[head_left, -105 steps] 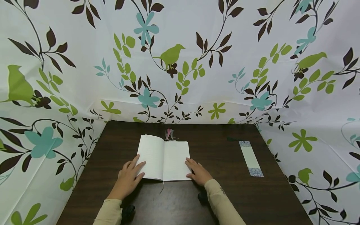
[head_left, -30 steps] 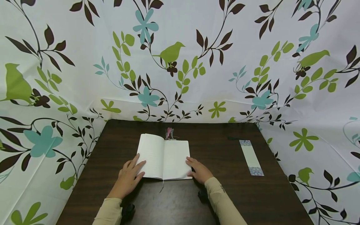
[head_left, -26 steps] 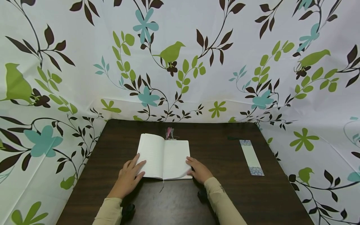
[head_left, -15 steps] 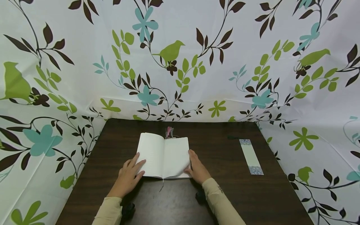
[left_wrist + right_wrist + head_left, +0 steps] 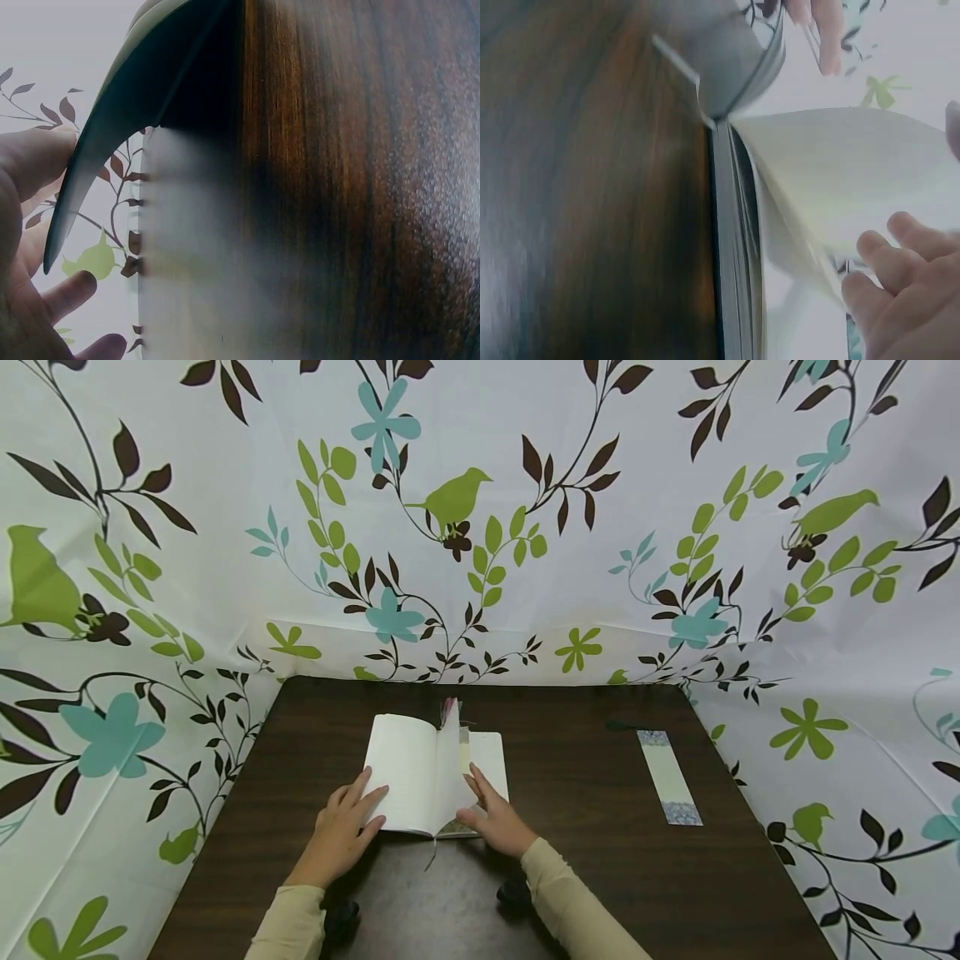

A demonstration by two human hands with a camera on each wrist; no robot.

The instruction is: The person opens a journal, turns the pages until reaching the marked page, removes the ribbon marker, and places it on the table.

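Observation:
An open notebook (image 5: 401, 768) with blank-looking pages lies in the middle of the dark table. My left hand (image 5: 341, 835) rests on its left page near the outer edge, fingers spread. One loose page (image 5: 447, 785) stands raised near the spine. Against its right face are the fingers of my right hand (image 5: 498, 822), mostly straight, as the right wrist view also shows. Under that raised page, a pale bookmark (image 5: 464, 747) lies in the notebook, partly covered. Its pinkish tassel (image 5: 452, 710) sticks out past the top edge. A thin ribbon (image 5: 431, 857) hangs from the spine's bottom.
A second bookmark (image 5: 670, 777), pale with blue patterned ends and a dark tassel (image 5: 622, 726), lies on the table (image 5: 585, 752) at the right. A leaf-and-bird patterned cloth (image 5: 480, 610) encloses the back and sides.
My right hand has lifted a page from the lower right corner and moved left with it, uncovering the bookmark beneath. The left hand stays in place.

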